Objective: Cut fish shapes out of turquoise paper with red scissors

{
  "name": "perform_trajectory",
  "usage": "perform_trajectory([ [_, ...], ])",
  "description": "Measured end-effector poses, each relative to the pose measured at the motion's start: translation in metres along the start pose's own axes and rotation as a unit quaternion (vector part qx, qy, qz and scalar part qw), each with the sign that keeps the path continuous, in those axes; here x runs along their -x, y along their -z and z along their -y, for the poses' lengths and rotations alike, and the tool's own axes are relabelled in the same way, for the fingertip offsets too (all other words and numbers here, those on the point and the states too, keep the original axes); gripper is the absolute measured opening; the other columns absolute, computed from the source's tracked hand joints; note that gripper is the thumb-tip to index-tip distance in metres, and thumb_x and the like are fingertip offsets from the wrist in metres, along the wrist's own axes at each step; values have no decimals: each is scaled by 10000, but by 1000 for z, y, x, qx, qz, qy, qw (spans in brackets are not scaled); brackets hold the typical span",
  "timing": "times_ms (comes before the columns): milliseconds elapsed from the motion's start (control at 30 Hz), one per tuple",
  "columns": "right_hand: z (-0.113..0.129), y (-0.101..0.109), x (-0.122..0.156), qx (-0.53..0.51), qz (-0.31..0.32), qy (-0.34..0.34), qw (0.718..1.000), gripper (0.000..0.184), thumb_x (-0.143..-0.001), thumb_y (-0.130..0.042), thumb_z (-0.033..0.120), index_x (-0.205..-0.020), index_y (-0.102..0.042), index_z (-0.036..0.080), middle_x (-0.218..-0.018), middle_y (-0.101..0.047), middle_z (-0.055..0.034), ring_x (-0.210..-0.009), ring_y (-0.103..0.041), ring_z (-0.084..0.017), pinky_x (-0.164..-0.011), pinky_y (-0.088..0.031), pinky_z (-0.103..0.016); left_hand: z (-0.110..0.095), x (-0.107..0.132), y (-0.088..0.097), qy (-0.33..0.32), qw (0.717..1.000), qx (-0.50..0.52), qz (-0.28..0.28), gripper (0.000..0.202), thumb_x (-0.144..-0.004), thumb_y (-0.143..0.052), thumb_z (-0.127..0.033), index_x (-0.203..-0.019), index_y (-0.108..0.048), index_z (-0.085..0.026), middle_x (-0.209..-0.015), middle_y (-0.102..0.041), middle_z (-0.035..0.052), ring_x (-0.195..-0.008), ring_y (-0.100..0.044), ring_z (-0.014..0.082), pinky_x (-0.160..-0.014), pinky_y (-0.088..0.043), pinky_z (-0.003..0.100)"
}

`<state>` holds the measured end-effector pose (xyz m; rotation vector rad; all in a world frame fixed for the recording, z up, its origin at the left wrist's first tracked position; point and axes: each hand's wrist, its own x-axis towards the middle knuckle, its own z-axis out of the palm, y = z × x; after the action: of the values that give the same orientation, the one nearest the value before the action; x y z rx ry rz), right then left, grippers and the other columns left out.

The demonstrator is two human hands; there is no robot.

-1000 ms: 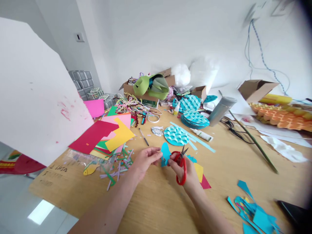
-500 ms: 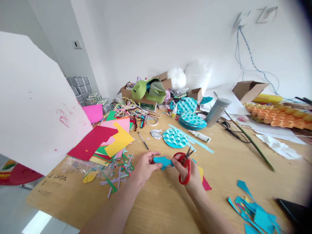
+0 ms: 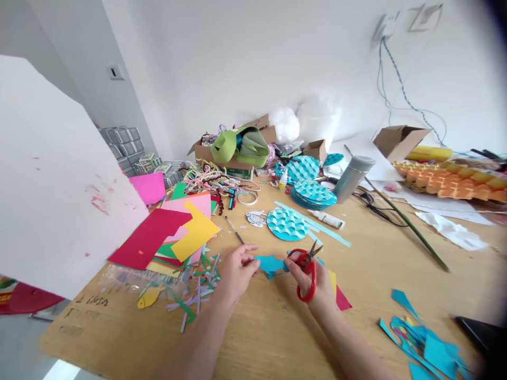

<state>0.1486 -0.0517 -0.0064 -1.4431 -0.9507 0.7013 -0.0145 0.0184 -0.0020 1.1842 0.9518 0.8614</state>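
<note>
A blue fish-shaped paper cutout [image 3: 271,265] is stretched between my two hands, just above the table. My left hand [image 3: 241,269] pinches its left end between thumb and fingers. At the other end, the fingertips of my right hand [image 3: 307,277] grip the paper. The same right hand carries red-handled scissors [image 3: 311,266], looped over the fingers, with their blades pointing up and right, away from the paper. Yellow and red paper [image 3: 341,295] lies partly hidden behind my right hand. Beyond the cutout rests a round blue wave-patterned paper disc [image 3: 286,224].
Coloured paper sheets [image 3: 150,237] and thin strips lie at left, near a yellow paper fish [image 3: 149,297]. Blue scraps [image 3: 441,351] are at the lower right. A grey tumbler [image 3: 354,179], a glue bottle [image 3: 328,219] and a green stick [image 3: 407,224] are farther back.
The cutout has turned slightly, so its fish outline shows more fully. Both hands keep their hold, and the scissors shift a little right in view. The camera view has moved slightly.
</note>
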Motion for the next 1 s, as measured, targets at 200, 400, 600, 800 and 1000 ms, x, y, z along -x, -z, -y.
perform_trajectory([
  [200,10,19,-10,-17,-203,68,977,203,-827,-591,322,-674,-574,188,-679,-608,-6,-685,-586,-174,-651,-443,-278,-1,-7,11,-19,992,26,-120,490,-641,-672,-253,-1099,-613,-90,-620,-639,-7,-543,-552,112,-549,-445,230],
  [400,4,31,-21,32,-224,115,967,153,-863,-517,326,-780,-534,198,-765,-599,-31,-751,-605,-205,-704,-460,-327,-3,-9,13,-12,990,63,-127,567,-584,-724,-296,-1103,-627,-87,-613,-651,-1,-531,-570,118,-550,-466,242],
  [600,5,12,-4,172,62,191,965,42,-796,-586,210,-830,-565,222,-949,-701,-69,-894,-648,-239,-834,-448,-365,-4,-12,16,-35,978,113,-173,575,-546,-760,-307,-1064,-638,-91,-636,-653,-8,-532,-564,102,-550,-465,234],
  [800,5,-5,16,272,200,220,915,61,-762,-577,150,-750,-567,208,-709,-660,-46,-690,-618,-216,-676,-437,-310,-6,-11,18,-28,976,138,-168,586,-497,-787,-296,-1026,-640,-90,-602,-631,-25,-525,-553,98,-542,-456,228],
  [1000,13,5,13,295,167,201,919,109,-874,-472,224,-811,-561,217,-840,-719,-43,-712,-674,-164,-635,-477,-227,-7,-10,18,-25,974,137,-176,563,-478,-797,-312,-983,-655,-108,-632,-634,-24,-531,-557,101,-549,-455,239],
])
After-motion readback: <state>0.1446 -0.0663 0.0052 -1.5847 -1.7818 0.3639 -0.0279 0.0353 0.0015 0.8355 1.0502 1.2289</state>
